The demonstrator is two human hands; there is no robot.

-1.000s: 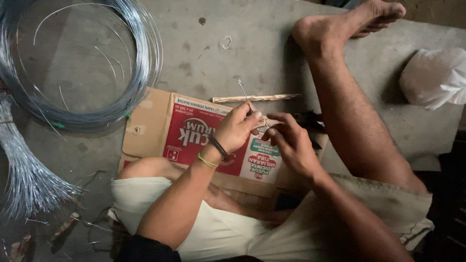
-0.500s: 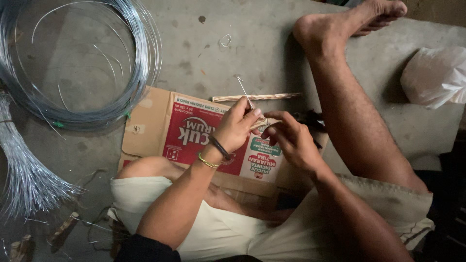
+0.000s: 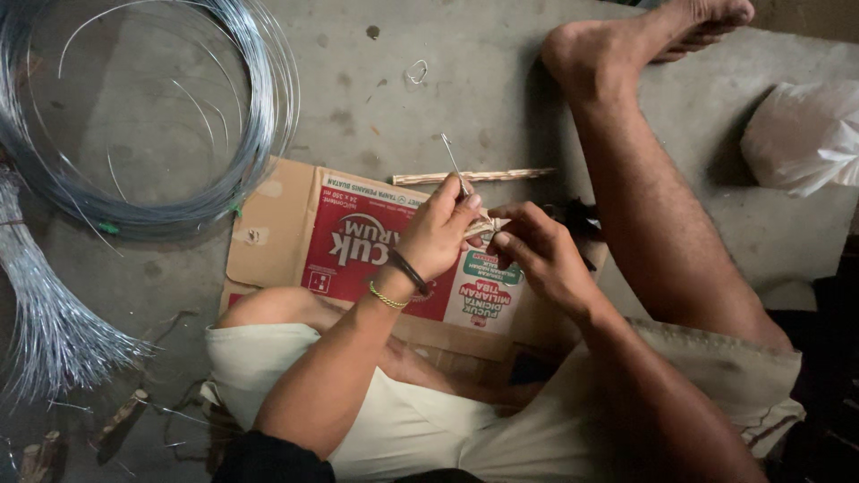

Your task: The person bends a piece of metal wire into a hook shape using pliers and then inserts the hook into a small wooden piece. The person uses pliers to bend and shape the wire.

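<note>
I sit on a concrete floor over a flattened cardboard box (image 3: 277,224). My left hand (image 3: 438,233) pinches a short piece of thin metal wire (image 3: 452,161) that sticks up and away from my fingers. My right hand (image 3: 537,255) meets it fingertip to fingertip and grips a small pale twisted piece (image 3: 483,226) between us. A thin wooden stick (image 3: 474,176) lies on the floor just beyond my hands. I wear a black band and a gold bracelet on the left wrist.
A big coil of silver wire (image 3: 259,116) lies at the upper left, and a bundle of cut straight wires (image 3: 45,331) fans out at the left edge. A white plastic bag (image 3: 805,134) sits at the right. My right leg (image 3: 644,215) stretches forward.
The wire end in my left hand has risen and now sticks up above my fingers. Both hands stayed together over the box.
</note>
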